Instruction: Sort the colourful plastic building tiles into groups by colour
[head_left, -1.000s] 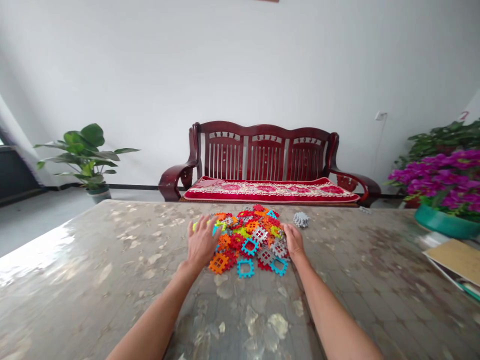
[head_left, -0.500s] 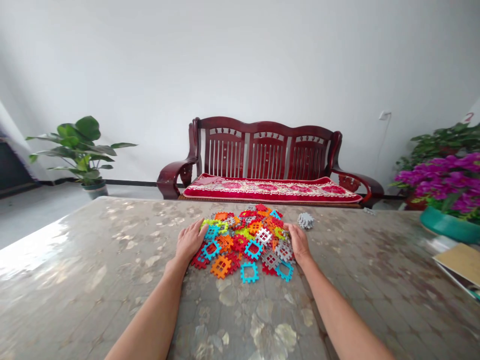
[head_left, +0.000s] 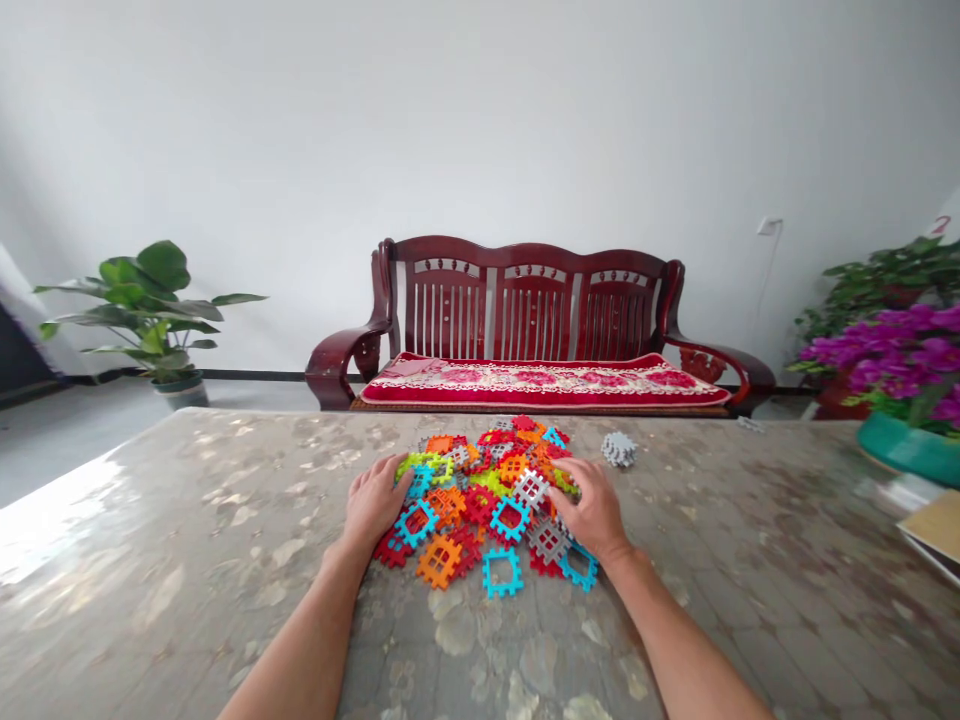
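Observation:
A heap of notched plastic building tiles in red, orange, blue, lime and grey lies on the table between my hands. My left hand (head_left: pixel 377 500) rests open along the heap's left side, its thumb by a blue tile (head_left: pixel 417 522). My right hand (head_left: pixel 596 510) reaches over the heap's right side, fingers apart and open. Its thumb is close to a silver window tile (head_left: pixel 531 489); whether they touch I cannot tell. At the heap's near edge lie an orange window tile (head_left: pixel 439 561) and a blue frame tile (head_left: pixel 502 572). My right hand hides some tiles.
A small stack of grey tiles (head_left: pixel 619 449) stands right of the heap on the patterned table (head_left: pixel 225 600). Purple flowers in a teal pot (head_left: pixel 904 447) and a book (head_left: pixel 934 530) are at the right. Behind is a wooden bench (head_left: pixel 532 300); a potted plant (head_left: pixel 154 310) stands left.
My right hand has moved left from the heap's side onto its tiles, with the thumb near the silver one. My left hand stays beside the heap. The view has shifted slightly.

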